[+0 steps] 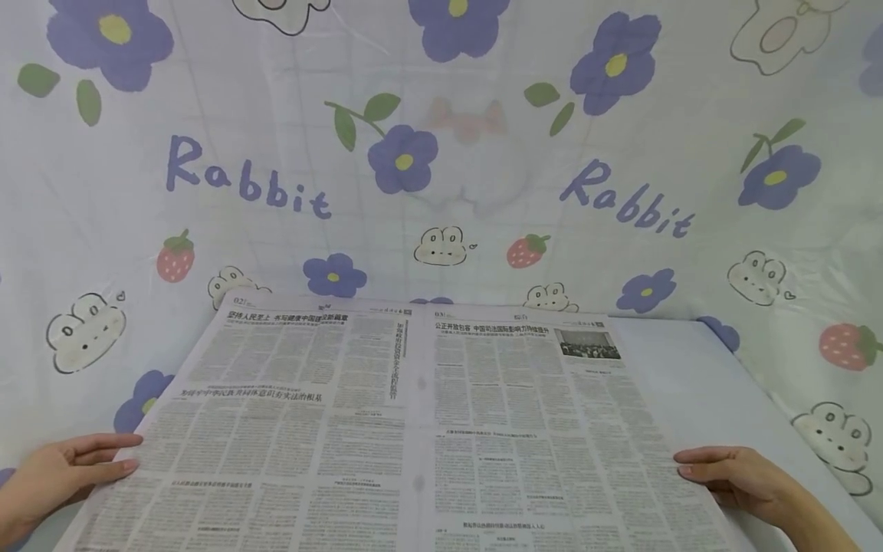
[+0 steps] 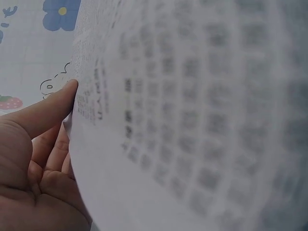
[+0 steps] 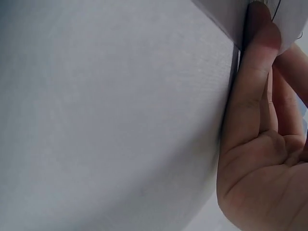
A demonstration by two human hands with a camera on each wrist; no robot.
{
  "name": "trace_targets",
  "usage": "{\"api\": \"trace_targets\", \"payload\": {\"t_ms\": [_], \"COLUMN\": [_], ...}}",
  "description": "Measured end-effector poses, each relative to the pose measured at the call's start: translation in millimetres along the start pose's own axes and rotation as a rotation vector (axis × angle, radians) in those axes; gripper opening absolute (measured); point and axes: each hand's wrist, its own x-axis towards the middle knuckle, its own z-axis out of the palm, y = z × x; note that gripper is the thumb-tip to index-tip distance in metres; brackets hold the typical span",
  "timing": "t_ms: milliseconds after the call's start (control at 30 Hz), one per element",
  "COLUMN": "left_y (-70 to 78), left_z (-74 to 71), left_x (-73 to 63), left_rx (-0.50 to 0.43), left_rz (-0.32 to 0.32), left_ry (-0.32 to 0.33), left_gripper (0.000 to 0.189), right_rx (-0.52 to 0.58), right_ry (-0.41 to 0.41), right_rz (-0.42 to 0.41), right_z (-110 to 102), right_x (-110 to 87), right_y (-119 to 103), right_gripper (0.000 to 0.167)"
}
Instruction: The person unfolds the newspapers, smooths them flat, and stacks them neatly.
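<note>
An open newspaper lies spread with two printed pages facing up, a fold running down its middle and a small photo near its top right. At its left edge, my left hand pinches the paper between thumb and fingers. The left wrist view shows the thumb on the printed side, with the sheet bowing up close to the camera. On the opposite edge, my right hand pinches the paper. In the right wrist view, the thumb and a finger of this hand meet at the sheet's edge.
Beneath the newspaper is a white tabletop, showing along the right side. Behind and around it hangs a pale sheet printed with purple flowers, rabbits, strawberries and the word "Rabbit".
</note>
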Motion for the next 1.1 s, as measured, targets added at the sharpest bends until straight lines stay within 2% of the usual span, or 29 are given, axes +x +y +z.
{"api": "trace_targets", "payload": {"t_ms": [167, 333, 433, 533, 600, 700, 833, 967, 1100], "left_y": [-4.0, -8.7, -8.8, -5.1, 0.5, 13.4, 31.2, 47.8, 63.8], "left_z": [-1.2, -4.9, -4.8, -3.3, -2.3, 1.4, 12.5, 30.1, 56.0], "left_x": [0.5, -0.1, -1.5, -3.1, -4.6, -8.3, -18.0, -29.9, -37.4], "left_rx": [-0.012, -0.086, -0.113, -0.054, 0.050, 0.283, 0.547, 0.651, 0.645], "left_rz": [-0.012, -0.023, -0.020, -0.012, 0.007, 0.075, 0.222, 0.359, 0.496], "left_ry": [-0.003, -0.017, -0.026, -0.010, -0.001, 0.035, 0.099, 0.163, 0.195], "left_gripper": [0.063, 0.050, 0.042, 0.047, 0.059, 0.074, 0.073, 0.064, 0.056], "right_rx": [0.004, 0.019, 0.000, -0.053, -0.091, -0.157, -0.266, -0.383, -0.478], "right_ry": [0.003, -0.042, -0.030, 0.028, 0.069, 0.145, 0.222, 0.283, 0.322], "right_rz": [0.003, -0.008, -0.013, -0.029, -0.038, -0.028, -0.006, -0.027, -0.096], "right_z": [-2.2, -2.1, -1.8, -3.0, -4.3, -5.2, 0.1, 18.5, 44.7], "right_x": [0.4, 2.6, 3.3, 1.7, -0.3, -4.9, -12.3, -16.7, -20.1], "right_y": [2.4, 4.5, 2.8, -1.5, -5.0, -9.5, -17.5, -28.5, -40.7], "right_gripper": [0.016, 0.018, 0.017, 0.016, 0.017, 0.021, 0.034, 0.046, 0.048]}}
